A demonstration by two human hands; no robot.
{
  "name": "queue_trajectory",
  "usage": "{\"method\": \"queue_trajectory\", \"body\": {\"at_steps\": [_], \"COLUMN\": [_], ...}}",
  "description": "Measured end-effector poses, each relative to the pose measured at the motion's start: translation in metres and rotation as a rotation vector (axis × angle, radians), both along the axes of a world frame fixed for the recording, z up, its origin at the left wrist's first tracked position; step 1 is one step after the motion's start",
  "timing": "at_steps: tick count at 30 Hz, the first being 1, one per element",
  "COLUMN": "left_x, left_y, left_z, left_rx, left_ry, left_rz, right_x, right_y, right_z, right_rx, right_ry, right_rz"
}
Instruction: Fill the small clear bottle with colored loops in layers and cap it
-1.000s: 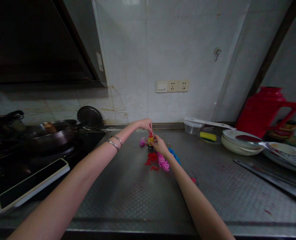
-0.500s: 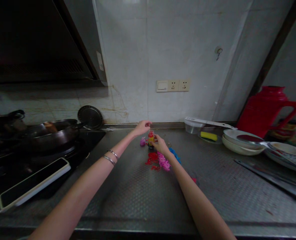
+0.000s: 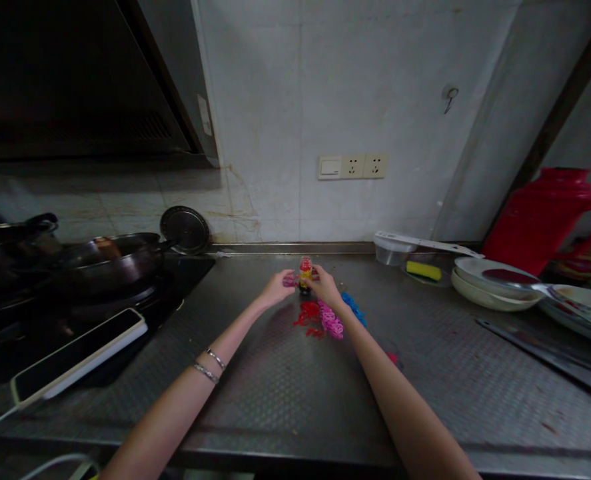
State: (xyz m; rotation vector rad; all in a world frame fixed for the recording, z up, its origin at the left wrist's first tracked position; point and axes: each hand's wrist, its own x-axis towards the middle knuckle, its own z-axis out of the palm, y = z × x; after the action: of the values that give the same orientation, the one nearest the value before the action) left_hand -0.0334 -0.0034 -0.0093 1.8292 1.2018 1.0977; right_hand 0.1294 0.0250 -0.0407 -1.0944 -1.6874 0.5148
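Head view: right hand (image 3: 324, 288) clamped on 1 jar (image 3: 305, 268), left hand (image 3: 274, 291) at purple item (image 3: 289, 281), its grip unclear.

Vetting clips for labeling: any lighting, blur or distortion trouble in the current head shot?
Head view: dim, the range hood nearly black; fine detail soft, lettering on the small bottle unreadable; apparent wide-angle stretch, red thermos leaning outward near the right edge.

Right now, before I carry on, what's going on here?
A person's right hand holds a small bottle upright on the metal counter, with red showing in its upper part. The left hand is at a small purple item just left of it; whether it is gripped is unclear. A red pile, a pink pile and a blue pile lie nearby.
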Motion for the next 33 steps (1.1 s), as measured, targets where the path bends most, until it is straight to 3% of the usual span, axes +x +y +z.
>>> {"method": "queue_trajectory", "body": {"at_steps": [5,15,24,28,33], "left_x": [-0.007,-0.019,-0.024,-0.025,-0.029], "left_y": [-0.004,-0.005,-0.003,-0.004,-0.004], "left_z": [-0.006,-0.019,-0.022,-0.019,-0.019], "left_rx": [0.047,0.138,0.091,0.046,0.029], "left_ry": [0.057,0.076,0.094,0.090,0.091], "left_rz": [-0.030,0.045,0.025,0.022,-0.039], "right_x": [-0.013,-0.037,-0.038,-0.023,0.001], "right_y": [-0.005,-0.022,-0.028,-0.017,0.009], "right_z": [0.006,0.006,0.008,0.011,0.005], "right_rx": [-0.003,0.017,0.007,-0.005,-0.038], "right_ry": [0.022,-0.037,-0.046,-0.034,-0.260], "right_rz": [0.064,0.171,0.187,0.058,-0.079]}}
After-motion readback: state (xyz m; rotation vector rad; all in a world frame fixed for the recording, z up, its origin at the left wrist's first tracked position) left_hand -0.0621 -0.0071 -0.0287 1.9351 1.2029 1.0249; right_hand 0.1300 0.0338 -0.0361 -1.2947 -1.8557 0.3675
